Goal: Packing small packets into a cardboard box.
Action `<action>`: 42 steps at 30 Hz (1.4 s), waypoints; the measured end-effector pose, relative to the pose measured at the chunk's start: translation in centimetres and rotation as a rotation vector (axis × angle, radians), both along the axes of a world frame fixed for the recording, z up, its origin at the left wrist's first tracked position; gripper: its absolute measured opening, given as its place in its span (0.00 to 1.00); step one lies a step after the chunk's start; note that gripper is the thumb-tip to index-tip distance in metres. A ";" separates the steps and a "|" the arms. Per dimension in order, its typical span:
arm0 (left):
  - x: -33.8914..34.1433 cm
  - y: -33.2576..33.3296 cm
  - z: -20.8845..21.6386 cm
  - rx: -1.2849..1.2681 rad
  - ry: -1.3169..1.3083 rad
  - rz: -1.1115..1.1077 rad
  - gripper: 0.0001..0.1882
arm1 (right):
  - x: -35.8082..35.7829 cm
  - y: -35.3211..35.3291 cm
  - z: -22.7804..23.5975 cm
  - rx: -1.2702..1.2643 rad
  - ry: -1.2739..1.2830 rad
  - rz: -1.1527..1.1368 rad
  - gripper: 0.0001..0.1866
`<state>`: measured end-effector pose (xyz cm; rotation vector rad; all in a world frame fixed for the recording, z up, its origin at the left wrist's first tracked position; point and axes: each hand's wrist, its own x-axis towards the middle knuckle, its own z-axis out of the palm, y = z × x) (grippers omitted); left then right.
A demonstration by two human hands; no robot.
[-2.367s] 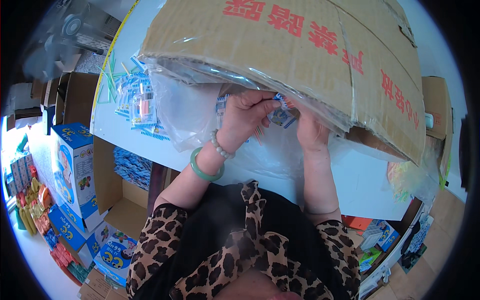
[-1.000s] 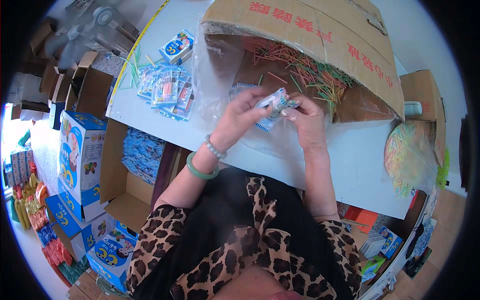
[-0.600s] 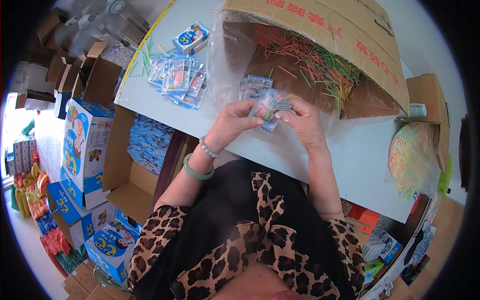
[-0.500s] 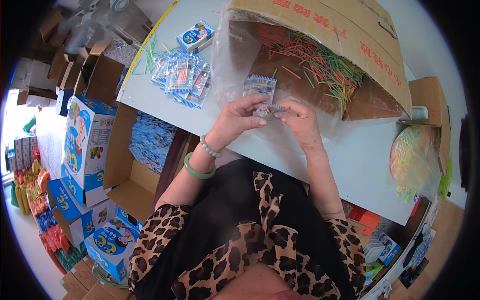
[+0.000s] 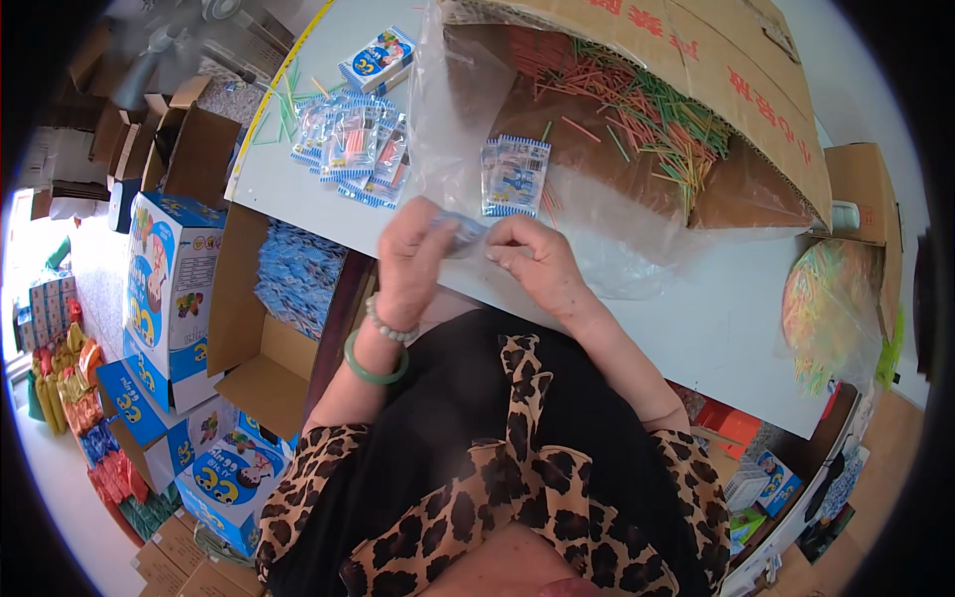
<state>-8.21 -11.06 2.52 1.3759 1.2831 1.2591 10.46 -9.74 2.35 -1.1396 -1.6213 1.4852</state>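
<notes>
Both hands have shifted to the person's left since the last frame, taking the held packet along; flat packets behind them now show clear of the fingers. Head view: white table, yellow tape along its far left edge. Carton lies on its side, mouth toward the person, loose coloured sticks inside, clear liner spilling out onto the table. Packet pile and small box sit left of it, bag of sticks at the right edge. Printed boxes stack up on the left, beside an open box of blue packets.

Left hand pinches the held packet over the near part of the table, thumb and fingers closed on it. Right hand has thumb and forefinger drawn together at the packet's right end; can't tell if they grip it. Left hand and packet are motion-blurred, contents unreadable. Carton's top is cut off; grey machine upper left is smeared.
</notes>
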 end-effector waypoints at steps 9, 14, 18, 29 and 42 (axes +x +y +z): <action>-8.6 8.7 -0.6 0.135 0.471 0.410 0.11 | 1.3 3.2 -1.3 0.412 -0.820 -0.353 0.09; -7.4 9.8 -0.2 0.654 0.969 0.665 0.13 | -0.8 5.8 -3.1 0.569 -1.085 -0.516 0.31; -2.6 3.4 0.1 0.758 0.917 0.446 0.08 | -0.4 7.0 -4.9 0.454 -0.989 -0.520 0.35; 6.0 5.5 -0.7 0.112 0.443 0.041 0.17 | 4.6 7.1 -4.5 0.040 -0.397 -0.459 0.12; 7.7 8.2 -1.2 -0.461 -0.247 0.021 0.17 | 4.7 7.7 -2.2 -0.064 0.096 -0.381 0.10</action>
